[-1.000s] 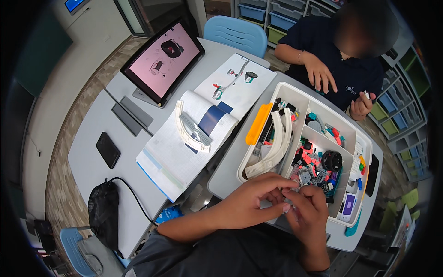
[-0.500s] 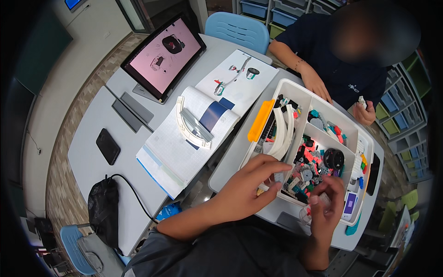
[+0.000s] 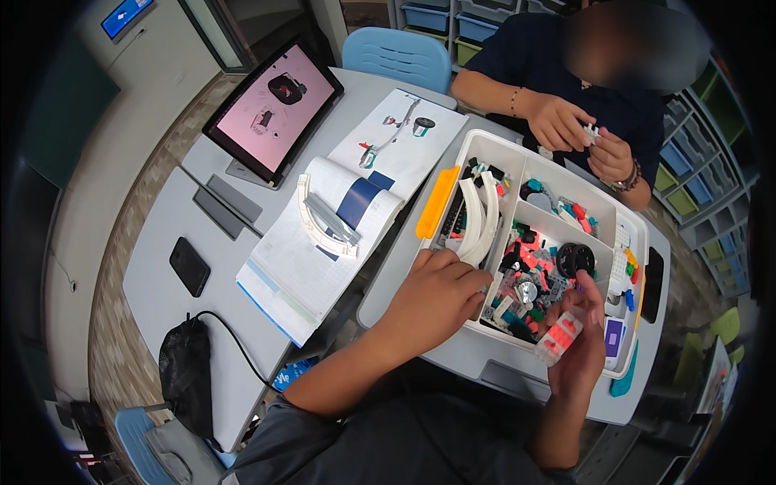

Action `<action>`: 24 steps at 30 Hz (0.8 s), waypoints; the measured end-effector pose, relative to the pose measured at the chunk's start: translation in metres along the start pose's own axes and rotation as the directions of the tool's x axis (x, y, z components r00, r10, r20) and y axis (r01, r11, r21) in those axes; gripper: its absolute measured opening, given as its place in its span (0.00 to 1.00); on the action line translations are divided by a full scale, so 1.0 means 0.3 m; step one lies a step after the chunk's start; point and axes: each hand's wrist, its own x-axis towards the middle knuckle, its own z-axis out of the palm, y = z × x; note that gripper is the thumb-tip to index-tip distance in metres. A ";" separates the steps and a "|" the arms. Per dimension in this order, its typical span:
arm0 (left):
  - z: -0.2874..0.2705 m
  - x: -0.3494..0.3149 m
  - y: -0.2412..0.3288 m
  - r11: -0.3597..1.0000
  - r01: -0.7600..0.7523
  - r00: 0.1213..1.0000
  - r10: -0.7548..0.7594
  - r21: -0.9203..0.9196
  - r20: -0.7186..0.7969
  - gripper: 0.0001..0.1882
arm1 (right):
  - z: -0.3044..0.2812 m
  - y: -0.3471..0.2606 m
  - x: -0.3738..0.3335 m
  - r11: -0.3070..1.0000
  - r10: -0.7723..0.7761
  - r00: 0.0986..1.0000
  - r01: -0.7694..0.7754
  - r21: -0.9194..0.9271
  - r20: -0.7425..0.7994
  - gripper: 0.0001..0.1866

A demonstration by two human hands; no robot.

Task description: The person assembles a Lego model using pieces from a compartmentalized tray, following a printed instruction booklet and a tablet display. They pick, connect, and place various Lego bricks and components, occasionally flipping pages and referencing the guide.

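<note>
My left hand (image 3: 436,295) is closed over the near left corner of a white sorting tray (image 3: 465,319); anything in its fingers is hidden. Two curved white toy beams (image 3: 478,214) stand in the compartment just beyond it. Near the tray's front edge, my right hand (image 3: 584,343) grips a small clear plastic box (image 3: 559,335) with coral-coloured pieces inside. Loose building bricks (image 3: 529,279) of many colours fill the middle compartment beside this hand. A black wheel (image 3: 575,259) lies on top of them, just past my right fingertips.
Across the tray, another person's hands (image 3: 594,141) hold a small white piece. To the left, an open booklet (image 3: 299,275) carries a curved white beam (image 3: 311,222). A laptop (image 3: 275,113), a black phone (image 3: 190,267) and a black mesh bag (image 3: 184,368) are on the left table.
My left hand has gone from a spread pinch to closed fingers. My right hand has turned, showing the clear box plainly. The other person has brought both hands together at the white piece.
</note>
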 end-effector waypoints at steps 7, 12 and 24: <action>-0.049 -0.003 0.031 0.924 0.122 0.979 -0.172 -0.363 -0.108 0.18 | -0.005 -0.001 0.002 0.998 -0.050 0.996 0.047 -0.043 -0.075 0.30; -0.035 -0.039 0.004 0.509 0.163 0.962 -0.271 -0.845 0.023 0.12 | -0.032 0.007 0.012 0.980 0.013 1.000 -0.011 0.201 -0.012 0.27; 0.005 -0.068 0.042 -0.254 0.247 0.939 -0.175 -0.935 0.296 0.03 | 0.047 -0.011 -0.029 0.996 0.037 0.992 -0.026 0.087 -0.121 0.31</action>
